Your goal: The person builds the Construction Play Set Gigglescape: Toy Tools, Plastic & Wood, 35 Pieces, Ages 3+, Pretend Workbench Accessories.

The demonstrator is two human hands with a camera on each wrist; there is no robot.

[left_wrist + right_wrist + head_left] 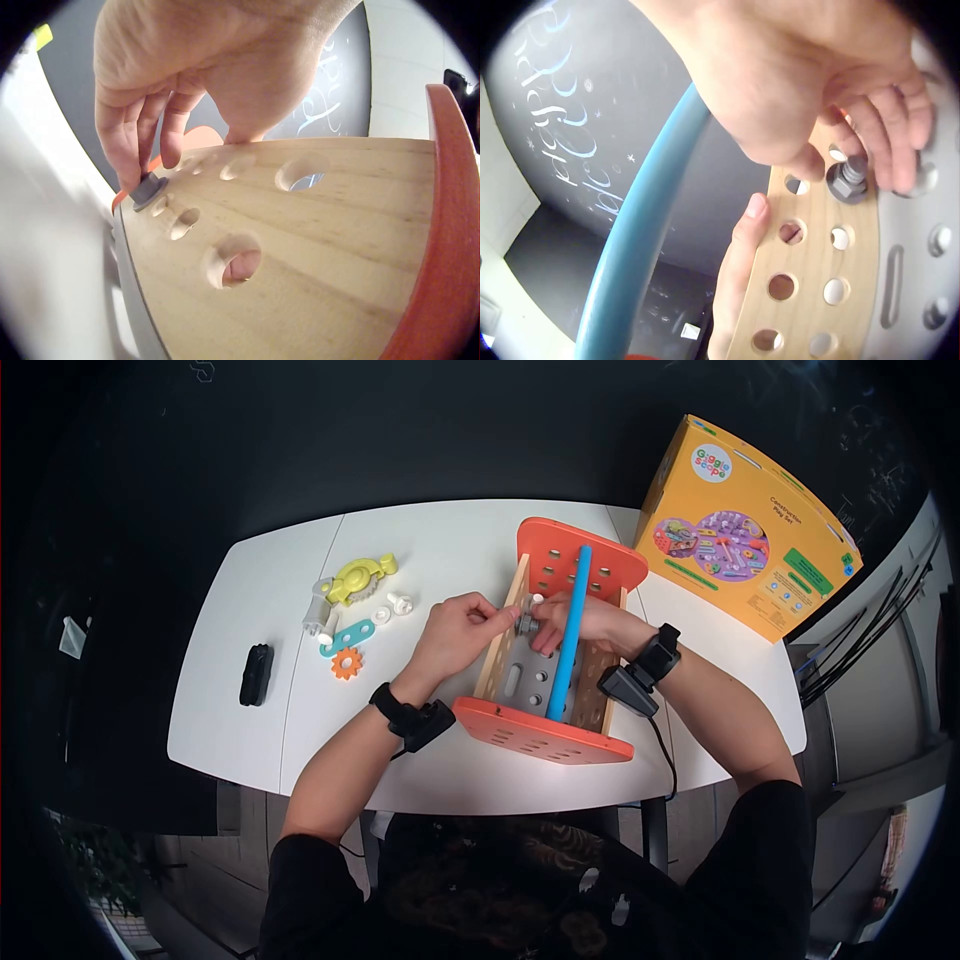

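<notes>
A toy toolbox stands on the table, with orange-red end panels (pixel 545 734), a blue handle bar (pixel 570 635) and a wooden side panel (pixel 337 210) full of round holes. A grey bolt (pixel 148 193) goes through one hole near the panel's far end. My left hand (pixel 462 635) reaches over the panel's top edge, fingertips on the bolt head outside, thumb at the edge. Inside the box, a grey hex nut (pixel 850 184) sits around the bolt's threaded end. My right hand (pixel 600 625) reaches under the bar, its loosely bent fingers close beside the nut but not around it.
Left on the white table (pixel 400 770) lie a yellow-green toy saw (pixel 355 580), a grey part (pixel 317 610), a teal strip (pixel 348 638), an orange gear (pixel 346 663), white pieces (pixel 399 603) and a black case (pixel 257 674). A yellow box (pixel 750 530) stands back right.
</notes>
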